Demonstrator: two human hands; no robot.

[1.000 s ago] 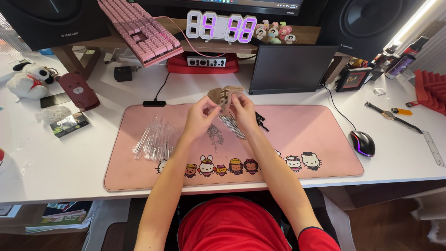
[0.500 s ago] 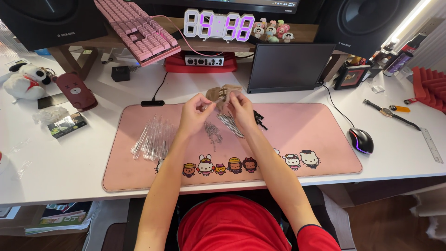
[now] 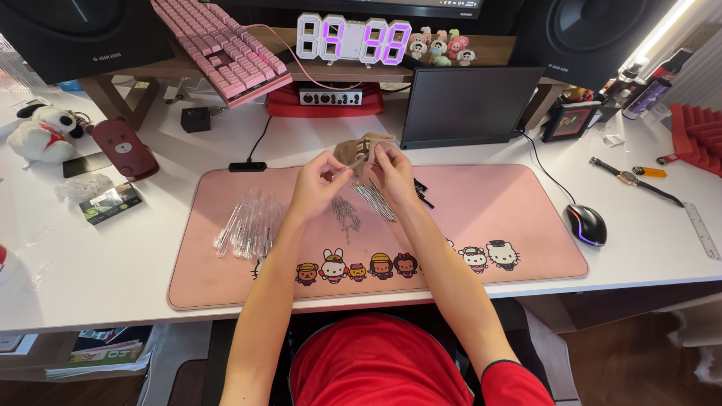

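The white tabletop (image 3: 98,263) ran past the picture on both sides, its back edge crowded by two black speakers cut off at the top. On it lay the pink desk mat (image 3: 489,218), its middle partly covered by the person's forearms. Behind the mat a dark tablet screen (image 3: 470,105) leaned upright, and a pink keyboard (image 3: 226,45) stood tilted on a wooden shelf, its far end out of frame.

Both hands met above the mat's back edge. The left hand (image 3: 316,184) had its grip pinched shut on a thin pin-like piece, too fine to make out. The right hand (image 3: 392,174) was closed on a small tan pouch (image 3: 359,150), whose lower half was hidden behind the fingers; a bundle of thin metal rods (image 3: 374,201) slanted down beside that palm, though whether the hand held it could not be told.

A pile of clear plastic sleeves (image 3: 248,222) lay on the mat's left part, and a black mouse (image 3: 586,223) sat just off its right edge.
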